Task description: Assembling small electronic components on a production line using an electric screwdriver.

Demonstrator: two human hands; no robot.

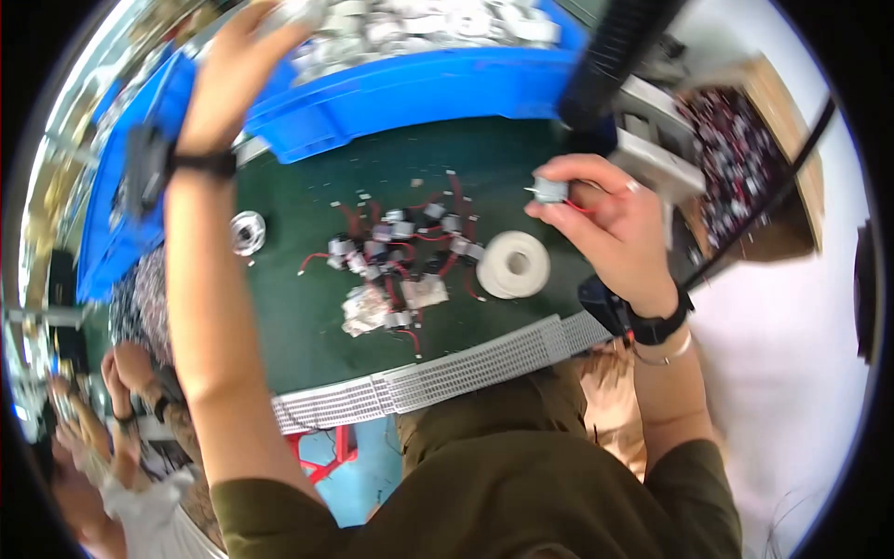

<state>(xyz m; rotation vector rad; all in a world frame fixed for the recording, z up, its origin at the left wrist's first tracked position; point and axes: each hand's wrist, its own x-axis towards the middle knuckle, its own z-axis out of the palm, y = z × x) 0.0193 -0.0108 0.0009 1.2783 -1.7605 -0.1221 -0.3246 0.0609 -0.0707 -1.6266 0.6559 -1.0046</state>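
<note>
My right hand [610, 219] is raised over the right side of the green work surface. Its thumb and fingers pinch a small silver-grey motor [551, 190], its thin shaft pointing left and a red wire trailing toward the palm. At the upper left, my left hand [244, 56] reaches over the rim of a blue bin [419, 91]. Its blurred fingertips are at the white plastic parts [400, 33] heaped inside; whether they grip one is unclear. Between my hands lies a loose pile of small motors [396, 233] with red wires. A white round spool-like part [514, 265] sits right of the pile.
A white ring-shaped part [248, 233] lies at the left. Grey slotted strips [466, 365] run along the near edge. A dark post [615, 65] rises at the back right, near a box [792, 224] of wired parts. Another person's hand [126, 373] shows at lower left.
</note>
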